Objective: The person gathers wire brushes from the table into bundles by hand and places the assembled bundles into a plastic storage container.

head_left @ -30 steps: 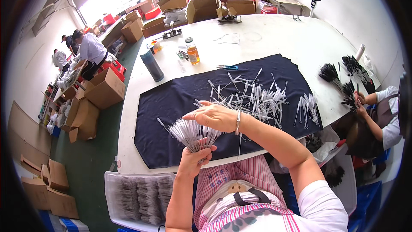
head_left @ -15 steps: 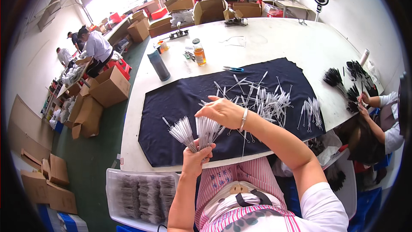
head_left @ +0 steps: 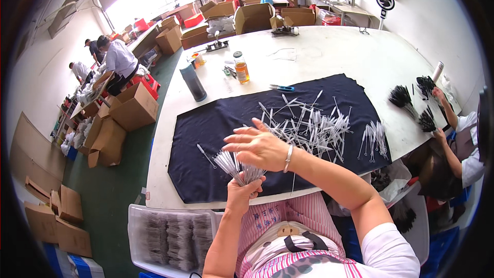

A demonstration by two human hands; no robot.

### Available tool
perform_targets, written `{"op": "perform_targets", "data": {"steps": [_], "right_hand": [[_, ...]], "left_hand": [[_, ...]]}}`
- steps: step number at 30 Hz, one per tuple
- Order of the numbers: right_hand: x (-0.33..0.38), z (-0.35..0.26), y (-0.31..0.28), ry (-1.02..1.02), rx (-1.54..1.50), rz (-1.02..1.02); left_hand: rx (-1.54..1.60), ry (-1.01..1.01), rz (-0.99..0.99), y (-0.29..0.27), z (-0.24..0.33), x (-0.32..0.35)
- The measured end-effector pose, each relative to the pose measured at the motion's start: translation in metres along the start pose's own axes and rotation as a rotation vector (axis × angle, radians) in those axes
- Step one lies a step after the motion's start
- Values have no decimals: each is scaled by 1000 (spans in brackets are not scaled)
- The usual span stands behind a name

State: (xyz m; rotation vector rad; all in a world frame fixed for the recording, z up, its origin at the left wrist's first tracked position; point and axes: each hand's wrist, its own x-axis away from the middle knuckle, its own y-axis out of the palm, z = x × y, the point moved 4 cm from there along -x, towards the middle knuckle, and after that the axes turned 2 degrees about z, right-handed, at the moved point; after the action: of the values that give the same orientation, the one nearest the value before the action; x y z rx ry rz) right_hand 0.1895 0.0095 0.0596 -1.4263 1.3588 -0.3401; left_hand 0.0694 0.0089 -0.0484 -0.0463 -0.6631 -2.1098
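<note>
My left hand (head_left: 246, 190) is closed around the wire ends of a bundle of thin white-bristled brushes (head_left: 225, 163), which fan upward. Over the tops of that bundle my right hand (head_left: 262, 146) hovers palm down, fingers stretched and apart; it hides part of the bristles, and whether it touches them I cannot tell. One loose brush (head_left: 207, 155) lies left of the bundle on the dark cloth (head_left: 198, 128). To the right, a tangled pile of similar brushes (head_left: 321, 128) with looped wire ends spreads over the cloth, and a smaller group (head_left: 374, 139) lies near its right edge.
Small blue-handled snips (head_left: 282, 88), a jar of amber liquid (head_left: 241, 68) and a dark bottle (head_left: 193, 83) are on the white table (head_left: 334, 46). A clear bin (head_left: 135, 226) of brushes stands below its front edge. At right, a co-worker's hands (head_left: 440, 136) handle black brushes (head_left: 404, 99).
My right hand has opened its fingers wider and shifted slightly left and down over the bundle. The bundle now leans more under it. The co-worker's far hand has moved up.
</note>
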Motion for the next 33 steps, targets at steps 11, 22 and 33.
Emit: {"op": "perform_targets", "data": {"steps": [11,22,33], "right_hand": [[71,37,-17,652,-626,911],[114,-30,86,727,-743,684],[158,19,63,931,-35,389]], "left_hand": [[184,22,82,-3,2,-4],[-520,116,-248,13,-64,42],[-1267,389,598,-111,31,-2]]}}
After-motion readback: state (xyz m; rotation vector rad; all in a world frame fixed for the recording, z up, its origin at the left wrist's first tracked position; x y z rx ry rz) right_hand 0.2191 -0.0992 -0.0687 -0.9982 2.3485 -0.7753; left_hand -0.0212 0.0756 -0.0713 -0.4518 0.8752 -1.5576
